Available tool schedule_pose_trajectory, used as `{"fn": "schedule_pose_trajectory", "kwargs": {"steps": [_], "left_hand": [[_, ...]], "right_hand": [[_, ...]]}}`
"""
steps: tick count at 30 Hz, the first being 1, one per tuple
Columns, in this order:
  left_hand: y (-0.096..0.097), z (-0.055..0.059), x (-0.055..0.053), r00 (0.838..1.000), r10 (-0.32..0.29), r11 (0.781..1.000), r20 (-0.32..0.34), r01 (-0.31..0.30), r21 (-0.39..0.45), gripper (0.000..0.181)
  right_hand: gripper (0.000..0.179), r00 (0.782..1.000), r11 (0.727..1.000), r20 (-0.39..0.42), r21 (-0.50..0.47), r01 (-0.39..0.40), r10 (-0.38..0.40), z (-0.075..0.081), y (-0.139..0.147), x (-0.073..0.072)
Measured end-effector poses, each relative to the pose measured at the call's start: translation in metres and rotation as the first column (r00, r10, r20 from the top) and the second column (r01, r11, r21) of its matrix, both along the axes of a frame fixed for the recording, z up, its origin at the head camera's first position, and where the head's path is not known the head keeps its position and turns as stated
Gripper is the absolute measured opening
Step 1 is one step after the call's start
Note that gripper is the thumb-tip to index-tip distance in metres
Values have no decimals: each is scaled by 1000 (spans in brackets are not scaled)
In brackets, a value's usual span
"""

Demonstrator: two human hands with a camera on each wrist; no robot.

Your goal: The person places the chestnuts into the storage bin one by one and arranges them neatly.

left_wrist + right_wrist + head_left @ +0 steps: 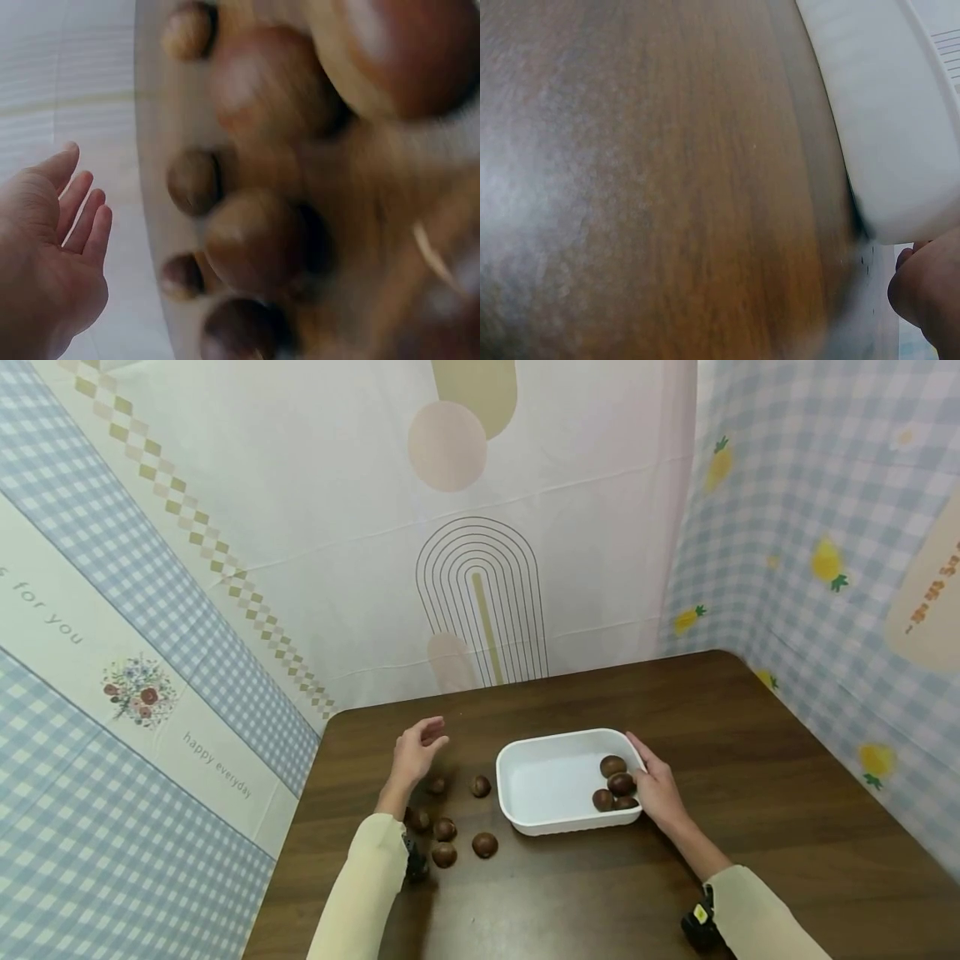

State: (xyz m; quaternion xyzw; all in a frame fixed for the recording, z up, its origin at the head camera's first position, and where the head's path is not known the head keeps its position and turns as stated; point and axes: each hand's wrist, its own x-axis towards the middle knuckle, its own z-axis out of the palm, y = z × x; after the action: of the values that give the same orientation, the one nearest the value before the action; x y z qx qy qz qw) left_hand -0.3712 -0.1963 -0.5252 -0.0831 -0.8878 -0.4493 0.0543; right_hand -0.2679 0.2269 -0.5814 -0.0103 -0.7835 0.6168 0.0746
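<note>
My left hand (pixel 412 753) hovers over the left part of the table, holding nothing, its fingers loosely bent. Below and around it lie several brown chestnuts (pixel 444 855); a single chestnut (pixel 480 786) sits between this hand and a white rectangular tray (pixel 543 785). In the left wrist view the loose chestnuts (pixel 259 240) look large and blurred beside the hand (pixel 56 247). My right hand (pixel 660 789) grips the tray's right end by the rim. Inside, several chestnuts (pixel 621 784) are bunched at that end. The right wrist view shows the tray's outer wall (pixel 900 135).
A dark wooden table (pixel 570 893) carries everything. Behind it hangs a pale printed cloth (pixel 615 568), with checked cloths at the left (pixel 82 760) and right (pixel 810 635). Dark wrist devices are strapped under both sleeves, the right one (pixel 701 927) close to the tabletop.
</note>
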Motion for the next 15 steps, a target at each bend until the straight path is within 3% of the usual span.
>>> {"fn": "schedule_pose_trajectory", "kwargs": {"steps": [6,15], "left_hand": [[-26,-11,2,996,81,993,24,-78,-92,52],[-49,-26,3,981,166,979,96,-152,-139,61]], "right_hand": [[73,1000,1000,-21,-2,0,0,0,-1,1],[74,1000,1000,-29,5,8,-8,-1,-2,1]]}}
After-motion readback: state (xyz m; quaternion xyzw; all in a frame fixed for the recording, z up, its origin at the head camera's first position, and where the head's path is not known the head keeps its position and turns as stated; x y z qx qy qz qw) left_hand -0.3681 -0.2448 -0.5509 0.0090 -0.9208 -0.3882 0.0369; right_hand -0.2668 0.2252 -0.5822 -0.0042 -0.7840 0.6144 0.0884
